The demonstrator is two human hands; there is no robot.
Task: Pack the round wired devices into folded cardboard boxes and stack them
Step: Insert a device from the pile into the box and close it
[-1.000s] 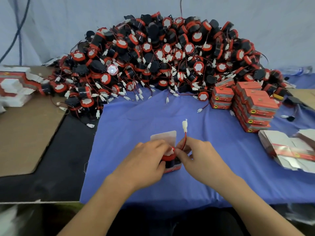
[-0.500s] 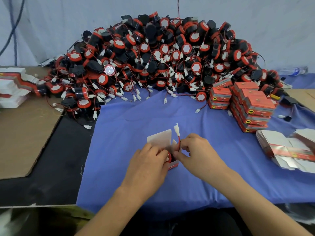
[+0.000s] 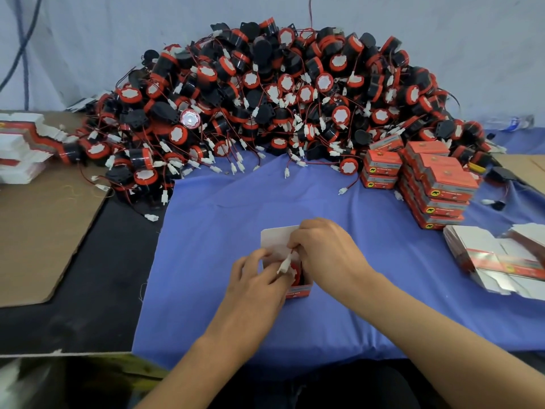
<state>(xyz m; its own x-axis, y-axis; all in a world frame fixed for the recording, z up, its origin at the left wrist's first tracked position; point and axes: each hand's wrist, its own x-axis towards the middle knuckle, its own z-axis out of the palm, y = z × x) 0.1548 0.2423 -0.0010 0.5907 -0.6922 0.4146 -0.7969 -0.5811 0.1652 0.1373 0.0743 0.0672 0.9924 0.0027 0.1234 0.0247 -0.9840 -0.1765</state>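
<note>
Step in hand: tucking in the lead, I'd say. The round device (image 3: 295, 270) already sits in the open box (image 3: 299, 291), low on the blue cloth (image 3: 236, 208) over the desk (image 3: 97, 276).
Left hand (image 3: 253, 280): fingers curled round the box, steadying it.
Right hand (image 3: 327, 255): fingers pinching the red wire (image 3: 290, 256) just above its white plug (image 3: 284, 265), which sticks out over the rim.
Lid: the white flap (image 3: 275, 238) stands open behind the hands.
Supply: a big pile of loose devices (image 3: 280, 93) at the back.
Done so far: a stack of packed boxes (image 3: 436, 184) to the right, flat unfolded boxes (image 3: 495, 258) beside it.
Next move: likely push wire and plug down beside the device so nothing snags, then fold the flap shut.
</note>
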